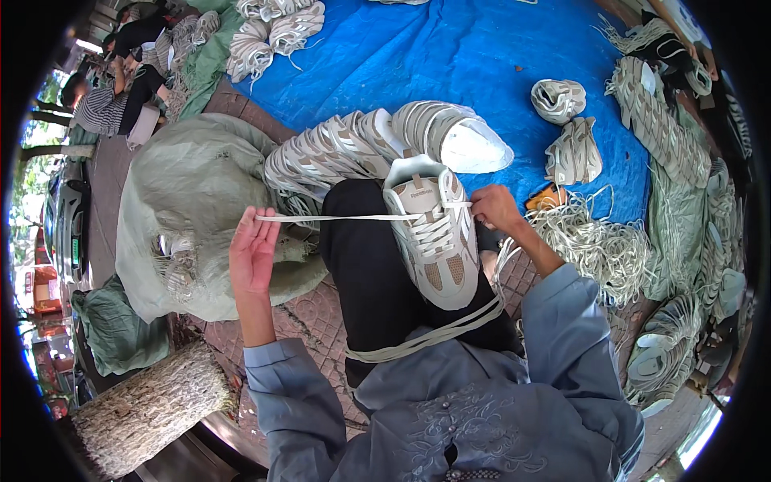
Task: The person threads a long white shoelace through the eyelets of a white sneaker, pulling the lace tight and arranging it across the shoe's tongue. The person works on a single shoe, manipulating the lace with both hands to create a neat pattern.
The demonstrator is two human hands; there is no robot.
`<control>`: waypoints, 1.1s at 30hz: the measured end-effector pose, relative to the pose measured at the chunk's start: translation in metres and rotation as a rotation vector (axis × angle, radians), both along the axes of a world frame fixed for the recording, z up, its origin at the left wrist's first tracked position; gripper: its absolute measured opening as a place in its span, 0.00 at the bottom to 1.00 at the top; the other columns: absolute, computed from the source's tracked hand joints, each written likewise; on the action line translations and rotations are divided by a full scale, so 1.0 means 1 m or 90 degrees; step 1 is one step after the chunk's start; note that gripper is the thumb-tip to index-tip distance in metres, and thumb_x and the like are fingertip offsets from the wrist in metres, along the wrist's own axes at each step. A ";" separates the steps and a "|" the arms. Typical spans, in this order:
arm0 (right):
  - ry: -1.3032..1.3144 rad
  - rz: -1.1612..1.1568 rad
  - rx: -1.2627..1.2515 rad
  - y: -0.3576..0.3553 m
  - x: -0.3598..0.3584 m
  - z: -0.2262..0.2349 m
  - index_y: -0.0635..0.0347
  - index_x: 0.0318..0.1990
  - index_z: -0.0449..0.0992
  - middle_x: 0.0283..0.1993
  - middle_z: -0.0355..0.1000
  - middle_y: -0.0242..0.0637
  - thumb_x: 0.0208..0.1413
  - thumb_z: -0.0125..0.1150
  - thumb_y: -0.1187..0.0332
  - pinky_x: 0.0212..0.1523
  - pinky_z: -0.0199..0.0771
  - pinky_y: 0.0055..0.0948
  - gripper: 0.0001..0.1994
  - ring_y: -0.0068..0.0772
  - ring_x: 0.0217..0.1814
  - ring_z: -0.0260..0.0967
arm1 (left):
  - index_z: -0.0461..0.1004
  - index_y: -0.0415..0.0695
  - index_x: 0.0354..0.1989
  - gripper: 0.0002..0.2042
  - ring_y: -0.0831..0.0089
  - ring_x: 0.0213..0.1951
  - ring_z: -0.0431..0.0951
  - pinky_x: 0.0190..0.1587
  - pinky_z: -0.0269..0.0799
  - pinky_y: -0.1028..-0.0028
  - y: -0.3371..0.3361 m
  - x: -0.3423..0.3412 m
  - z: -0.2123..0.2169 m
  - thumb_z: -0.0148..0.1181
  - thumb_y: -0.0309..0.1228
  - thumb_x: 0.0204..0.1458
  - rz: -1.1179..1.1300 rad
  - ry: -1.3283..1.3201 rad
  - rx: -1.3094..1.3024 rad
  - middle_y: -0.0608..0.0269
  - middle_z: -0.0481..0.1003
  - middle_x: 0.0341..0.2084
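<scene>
In the head view, a person is sitting with a white and beige sneaker (432, 237) resting on the knee of a black trouser leg, toe pointing toward the body. The left hand (254, 251) is lying palm up with the fingers nearly straight and close together, and the end of a white lace (337, 217) is running taut across the fingertips; whether the thumb is pinching it I cannot tell. The right hand (494, 207) is sitting at the sneaker's upper eyelets, its fingers curled together on the other end of the lace. Several crossings are already showing down the tongue, so the lacing is looking mostly done, with only the top eyelets and the tightening seemingly being left. A loose bundle of laces (434, 333) is draping over the lap. Beyond the knee, a row of nested sneakers (361, 145) is lying on a blue tarp (450, 56), and a tangle of spare laces (598, 249) is piling up just right of the right hand. A grey-green sack (189, 201) is slumping on the left.
</scene>
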State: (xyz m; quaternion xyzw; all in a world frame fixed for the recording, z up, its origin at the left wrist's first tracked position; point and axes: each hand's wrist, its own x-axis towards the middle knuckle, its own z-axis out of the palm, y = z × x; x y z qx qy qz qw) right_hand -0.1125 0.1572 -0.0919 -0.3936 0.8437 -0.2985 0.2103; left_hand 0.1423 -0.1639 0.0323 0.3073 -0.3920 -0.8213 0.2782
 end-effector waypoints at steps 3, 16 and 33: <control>0.047 -0.008 -0.110 0.023 -0.021 0.012 0.57 0.14 0.70 0.17 0.68 0.35 0.35 0.55 0.71 0.21 0.66 0.32 0.04 0.35 0.19 0.67 | 0.67 0.34 0.44 0.14 0.64 0.49 0.67 0.55 0.59 0.65 -0.024 0.010 0.000 0.52 0.27 0.50 0.041 0.021 0.017 0.55 0.69 0.41; -0.538 -0.336 -0.611 0.052 -0.062 0.089 0.66 0.40 0.71 0.35 0.71 0.40 0.47 0.51 0.75 0.34 0.66 0.22 0.11 0.29 0.34 0.68 | 0.66 0.30 0.40 0.11 0.61 0.43 0.70 0.50 0.67 0.67 -0.215 0.136 0.024 0.50 0.24 0.51 0.309 -0.005 -0.074 0.51 0.71 0.35; -0.338 -0.595 -0.798 0.407 -0.322 0.084 0.67 0.45 0.68 0.46 0.68 0.42 0.51 0.52 0.72 0.51 0.63 0.29 0.14 0.32 0.51 0.64 | 0.64 0.26 0.36 0.07 0.57 0.34 0.73 0.41 0.74 0.69 -0.260 0.213 0.017 0.46 0.16 0.48 0.536 -0.121 -0.107 0.49 0.69 0.31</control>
